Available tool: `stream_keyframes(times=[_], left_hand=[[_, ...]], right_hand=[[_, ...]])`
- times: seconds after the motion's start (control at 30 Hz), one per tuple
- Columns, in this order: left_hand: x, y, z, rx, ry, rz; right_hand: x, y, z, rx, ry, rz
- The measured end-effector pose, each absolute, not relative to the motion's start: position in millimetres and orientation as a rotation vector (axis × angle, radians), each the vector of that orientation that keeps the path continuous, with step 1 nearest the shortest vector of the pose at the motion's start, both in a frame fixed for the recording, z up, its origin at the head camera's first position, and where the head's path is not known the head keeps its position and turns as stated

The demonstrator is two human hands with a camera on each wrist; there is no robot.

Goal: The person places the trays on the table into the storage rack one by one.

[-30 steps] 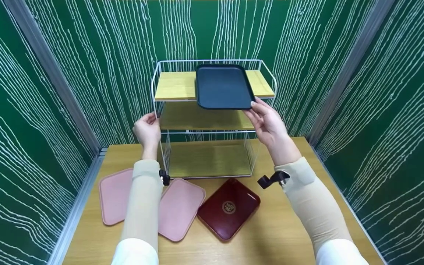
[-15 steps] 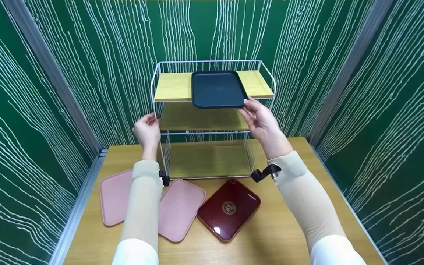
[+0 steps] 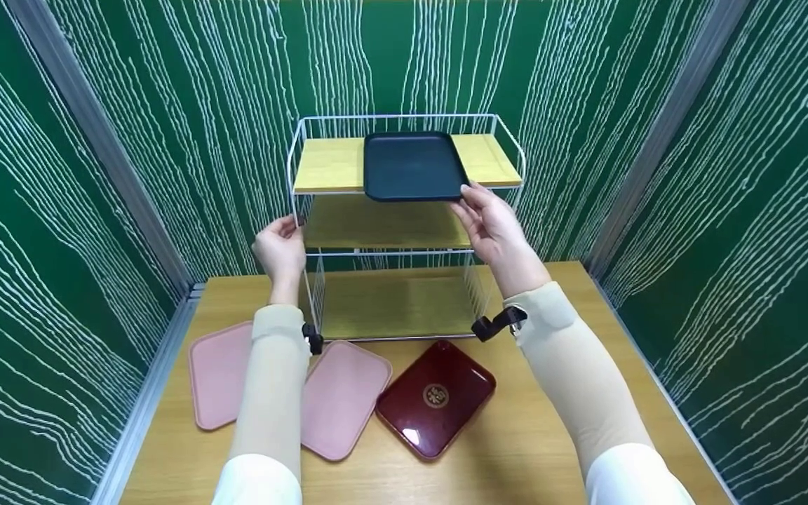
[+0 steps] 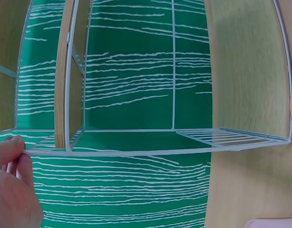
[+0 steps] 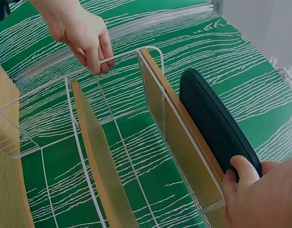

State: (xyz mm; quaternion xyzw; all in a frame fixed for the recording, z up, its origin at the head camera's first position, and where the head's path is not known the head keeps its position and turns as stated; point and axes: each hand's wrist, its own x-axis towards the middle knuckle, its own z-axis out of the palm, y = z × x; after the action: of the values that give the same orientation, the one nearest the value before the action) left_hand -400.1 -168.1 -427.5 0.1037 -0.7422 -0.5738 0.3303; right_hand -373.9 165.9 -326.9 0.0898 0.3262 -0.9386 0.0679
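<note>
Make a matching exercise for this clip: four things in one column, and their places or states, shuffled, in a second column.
Things:
1. black tray
2. red tray
3. left hand
4. pink trays

Places or states:
A. grips the rack's wire post
B. on the top shelf, held by the right hand
C. side by side on the table, under the left arm
D. flat on the table in front of the rack

Pairs: 1-B, 2-D, 3-A, 4-C
</note>
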Motion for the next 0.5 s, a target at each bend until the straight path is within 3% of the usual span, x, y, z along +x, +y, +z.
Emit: stream_keyframes(times=[0.27, 0.5], left_hand=[[-399, -170, -426, 0.280, -1.950, -1.525], [-399, -169, -427, 0.284, -1.959, -1.535]], right_hand=[[-375, 164, -329, 0.272, 1.079, -2.820], [-372, 158, -345, 0.075, 1.454, -2.830]])
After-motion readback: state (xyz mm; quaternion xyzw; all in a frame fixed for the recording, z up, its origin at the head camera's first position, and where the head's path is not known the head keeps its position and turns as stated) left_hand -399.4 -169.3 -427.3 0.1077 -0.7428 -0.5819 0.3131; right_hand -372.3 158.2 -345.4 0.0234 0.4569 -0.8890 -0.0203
